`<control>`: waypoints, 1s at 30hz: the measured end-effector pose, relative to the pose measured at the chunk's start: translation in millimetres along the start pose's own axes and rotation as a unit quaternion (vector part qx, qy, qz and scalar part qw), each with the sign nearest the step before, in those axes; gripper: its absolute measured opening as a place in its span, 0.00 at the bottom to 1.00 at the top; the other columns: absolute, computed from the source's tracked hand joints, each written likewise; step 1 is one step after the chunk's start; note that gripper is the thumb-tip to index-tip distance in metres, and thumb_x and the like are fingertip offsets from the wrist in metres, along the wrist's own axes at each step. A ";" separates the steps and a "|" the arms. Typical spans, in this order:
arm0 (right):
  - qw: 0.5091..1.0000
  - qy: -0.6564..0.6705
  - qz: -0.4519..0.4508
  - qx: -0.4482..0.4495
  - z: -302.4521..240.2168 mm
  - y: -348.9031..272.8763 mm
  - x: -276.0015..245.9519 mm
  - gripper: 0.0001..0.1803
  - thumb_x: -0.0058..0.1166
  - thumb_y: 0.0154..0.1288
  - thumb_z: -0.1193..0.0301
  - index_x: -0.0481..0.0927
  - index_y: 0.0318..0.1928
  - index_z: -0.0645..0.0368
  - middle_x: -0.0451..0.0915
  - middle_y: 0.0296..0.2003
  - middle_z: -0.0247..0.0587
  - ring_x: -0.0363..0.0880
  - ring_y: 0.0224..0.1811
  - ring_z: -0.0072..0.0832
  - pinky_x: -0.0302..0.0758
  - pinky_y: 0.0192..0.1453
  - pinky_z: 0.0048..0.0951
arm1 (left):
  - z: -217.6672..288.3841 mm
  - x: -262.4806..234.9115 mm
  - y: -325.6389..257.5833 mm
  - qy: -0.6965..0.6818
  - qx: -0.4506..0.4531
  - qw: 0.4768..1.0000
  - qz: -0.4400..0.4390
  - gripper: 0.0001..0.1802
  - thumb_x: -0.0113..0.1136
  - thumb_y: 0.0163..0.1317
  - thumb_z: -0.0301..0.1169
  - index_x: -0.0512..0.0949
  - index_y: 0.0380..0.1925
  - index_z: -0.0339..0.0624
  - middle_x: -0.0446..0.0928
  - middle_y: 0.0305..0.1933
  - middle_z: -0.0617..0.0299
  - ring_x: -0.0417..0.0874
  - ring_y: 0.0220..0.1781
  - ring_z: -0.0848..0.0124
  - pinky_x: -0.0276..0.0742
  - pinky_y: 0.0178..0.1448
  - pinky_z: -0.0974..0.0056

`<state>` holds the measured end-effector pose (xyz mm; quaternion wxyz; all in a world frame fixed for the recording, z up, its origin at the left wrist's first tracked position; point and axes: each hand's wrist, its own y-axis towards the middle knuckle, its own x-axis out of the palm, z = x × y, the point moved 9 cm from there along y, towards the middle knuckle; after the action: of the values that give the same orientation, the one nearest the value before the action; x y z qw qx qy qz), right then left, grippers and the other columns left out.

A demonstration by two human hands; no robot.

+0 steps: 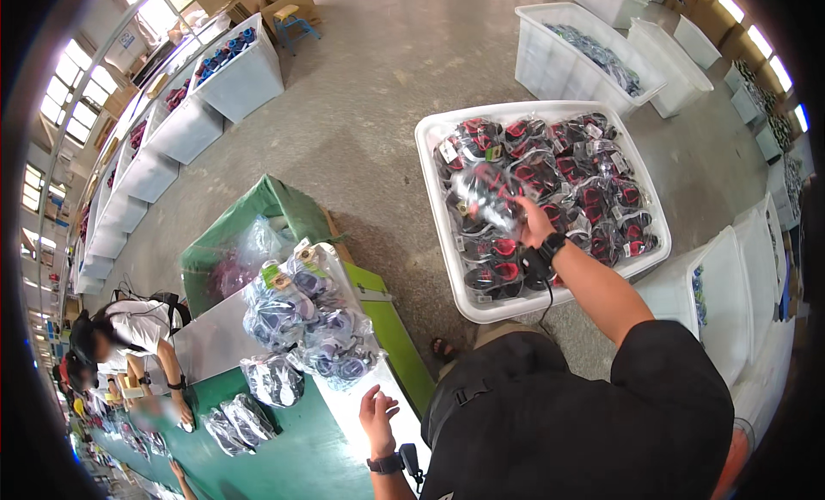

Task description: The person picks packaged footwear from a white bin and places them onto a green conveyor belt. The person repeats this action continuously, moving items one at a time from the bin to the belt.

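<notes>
My right hand [537, 223] is closed on a clear plastic bag of dark shoes [491, 193], held above a large white bin [436, 195]. Many bagged black and red shoes [593, 195] fill that bin in rows. The bag looks a little blurred, and its underside is hidden. My left hand [378, 418] holds nothing, its fingers loosely bent and apart, beside the white table edge [365, 448]. Just beyond it lies a pile of bagged blue-grey shoes [314, 315]. Farther left, bagged white and dark shoes [273, 380] rest on the green tabletop [301, 444].
A green-lined container [215, 229] with plastic bags stands beyond the table. White bins of shoes line the far left [249, 83] and far right [559, 57]. Another person [146, 337] works at the table's left. A blue stool [296, 29] stands at the back.
</notes>
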<state>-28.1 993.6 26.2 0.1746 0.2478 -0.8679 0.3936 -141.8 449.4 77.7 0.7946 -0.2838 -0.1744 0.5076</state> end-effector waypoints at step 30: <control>0.900 -0.348 0.220 0.143 154.6 -176.0 -238.4 0.17 0.52 0.68 0.63 0.73 0.54 0.54 0.80 0.34 0.42 0.83 0.30 0.32 0.83 0.29 0.34 | 26.5 -337.3 191.1 0.477 0.243 0.770 0.347 0.43 0.70 0.50 0.45 0.67 0.63 0.36 0.70 0.63 0.39 0.67 0.67 0.45 0.62 0.70 0.48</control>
<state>249.7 844.6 -84.9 -0.2668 0.1945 -0.8403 0.4301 -435.0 213.0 -18.0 0.5879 -0.3286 0.4666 0.5734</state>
